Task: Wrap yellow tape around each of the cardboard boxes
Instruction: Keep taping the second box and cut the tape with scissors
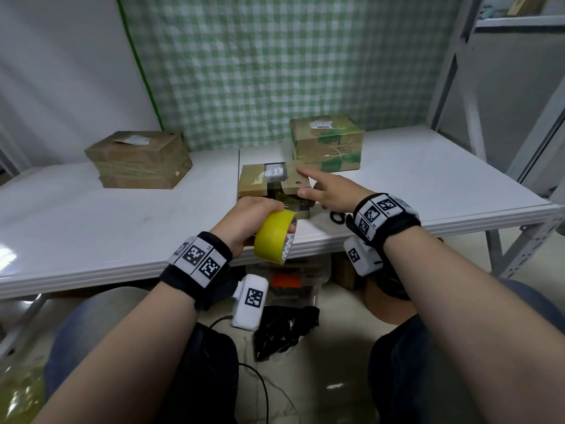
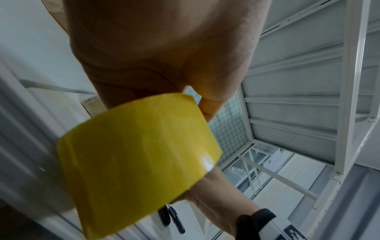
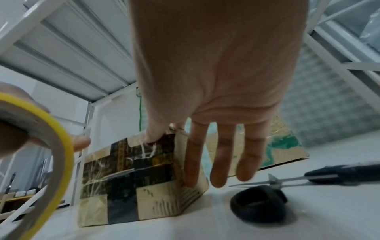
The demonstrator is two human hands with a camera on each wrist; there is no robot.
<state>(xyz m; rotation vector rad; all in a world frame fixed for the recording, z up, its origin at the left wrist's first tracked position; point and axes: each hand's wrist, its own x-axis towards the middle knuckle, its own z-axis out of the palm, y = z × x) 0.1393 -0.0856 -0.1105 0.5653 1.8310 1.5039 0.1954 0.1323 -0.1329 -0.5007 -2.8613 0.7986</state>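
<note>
White table (image 1: pixel 428 166) before a green checked cloth (image 1: pixel 275 56), three cardboard boxes on top. Middle box (image 1: pixel 260 182) near the front edge, steadied by right hand (image 1: pixel 327 194), fingers straight, thumb on the near top edge. Left hand (image 1: pixel 253 218) curled round yellow tape roll (image 1: pixel 275 237), strip reaching toward the box. Likely light, stiff cardboard, prone to sliding; best held at the corners. Scissors (image 3: pixel 287 180) just beside.
</note>
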